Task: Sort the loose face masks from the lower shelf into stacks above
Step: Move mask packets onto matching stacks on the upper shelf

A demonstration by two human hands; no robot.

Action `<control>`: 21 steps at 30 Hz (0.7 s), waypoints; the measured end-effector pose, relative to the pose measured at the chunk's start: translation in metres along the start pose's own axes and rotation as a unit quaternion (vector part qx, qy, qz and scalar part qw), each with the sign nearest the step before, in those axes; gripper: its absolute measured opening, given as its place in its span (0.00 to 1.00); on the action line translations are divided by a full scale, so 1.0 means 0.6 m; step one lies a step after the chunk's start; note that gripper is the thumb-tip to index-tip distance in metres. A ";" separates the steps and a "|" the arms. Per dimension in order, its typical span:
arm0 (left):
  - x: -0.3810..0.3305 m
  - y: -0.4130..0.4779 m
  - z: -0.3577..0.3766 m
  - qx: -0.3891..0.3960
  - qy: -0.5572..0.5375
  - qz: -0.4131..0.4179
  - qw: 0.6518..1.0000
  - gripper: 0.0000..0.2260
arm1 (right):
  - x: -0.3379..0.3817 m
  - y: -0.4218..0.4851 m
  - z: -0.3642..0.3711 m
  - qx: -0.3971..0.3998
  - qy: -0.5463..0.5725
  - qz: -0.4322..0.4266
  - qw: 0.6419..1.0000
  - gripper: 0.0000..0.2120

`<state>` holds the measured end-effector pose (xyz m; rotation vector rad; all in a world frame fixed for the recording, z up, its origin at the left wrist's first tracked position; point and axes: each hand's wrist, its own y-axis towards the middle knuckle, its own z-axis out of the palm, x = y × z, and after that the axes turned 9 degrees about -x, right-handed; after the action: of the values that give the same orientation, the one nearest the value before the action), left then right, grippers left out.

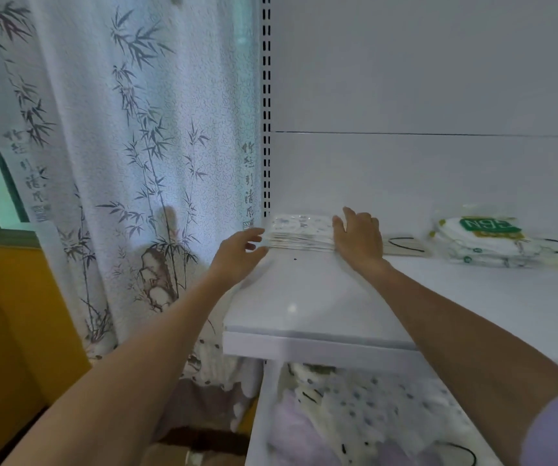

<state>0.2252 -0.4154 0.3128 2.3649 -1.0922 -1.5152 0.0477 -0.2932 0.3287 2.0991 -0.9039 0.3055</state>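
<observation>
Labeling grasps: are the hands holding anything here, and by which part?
Nothing is gripped. The left hand and right hand flank the mask stack, fingers open at its two ends.

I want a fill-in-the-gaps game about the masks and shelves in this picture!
1. The left hand and right hand touch opposite ends of the mask stack, which sits at the ____ end of the upper shelf.
2. The mask pile further right carries a ____ label.
3. The loose masks lie jumbled on the ____ shelf.
4. The curtain is printed with ____ stalks.
Missing words: left; green; lower; bamboo.
</observation>
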 end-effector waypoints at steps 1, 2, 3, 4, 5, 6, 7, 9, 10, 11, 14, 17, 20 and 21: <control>-0.010 -0.020 -0.009 -0.005 -0.001 0.018 1.000 0.15 | 0.004 -0.018 -0.012 0.000 0.000 0.004 1.000 0.23; -0.021 -0.040 -0.019 -0.009 0.001 0.034 0.999 0.13 | 0.007 -0.038 -0.025 0.002 0.003 0.010 1.000 0.23; -0.031 -0.060 -0.028 -0.014 0.002 0.046 0.999 0.12 | 0.011 -0.057 -0.039 0.007 0.013 0.019 1.000 0.23; -0.042 -0.081 -0.037 -0.021 -0.001 0.055 0.998 0.12 | 0.014 -0.076 -0.054 0.011 0.025 0.029 0.999 0.23; -0.052 -0.105 -0.045 -0.027 -0.005 0.059 0.998 0.12 | 0.015 -0.097 -0.071 0.013 0.036 0.039 0.998 0.24; -0.061 -0.131 -0.052 -0.032 -0.013 0.060 0.998 0.12 | 0.016 -0.119 -0.087 0.010 0.046 0.048 0.998 0.25; -0.069 -0.158 -0.058 -0.032 -0.025 0.061 0.997 0.12 | 0.016 -0.142 -0.103 0.001 0.056 0.054 0.997 0.25; -0.078 -0.216 -0.062 -0.014 -0.049 0.062 0.997 0.12 | 0.011 -0.195 -0.134 -0.019 0.060 0.064 0.996 0.24; -0.079 -0.245 -0.060 -0.001 -0.059 0.060 0.996 0.12 | 0.006 -0.224 -0.149 -0.028 0.055 0.067 0.996 0.23; -0.078 -0.272 -0.055 0.009 -0.068 0.056 0.996 0.11 | 0.000 -0.252 -0.163 -0.035 0.049 0.066 0.996 0.22; -0.074 -0.345 -0.027 0.031 -0.084 0.032 0.995 0.09 | -0.024 -0.322 -0.204 -0.040 0.036 0.056 0.997 0.18; -0.065 -0.401 0.008 0.078 -0.094 0.000 0.992 0.08 | -0.059 -0.363 -0.232 -0.034 0.038 0.060 0.997 0.10; -0.052 -0.435 0.035 0.105 -0.097 -0.039 0.989 0.06 | -0.097 -0.384 -0.241 -0.039 0.021 0.068 0.997 0.01; -0.046 -0.444 0.042 0.106 -0.100 -0.050 0.988 0.06 | -0.108 -0.389 -0.240 -0.038 0.014 0.063 0.997 0.03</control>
<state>0.3313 -0.1968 0.1975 2.4821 -1.2521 -1.7864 0.1766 -0.0548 0.2516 1.9680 -1.0191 0.3590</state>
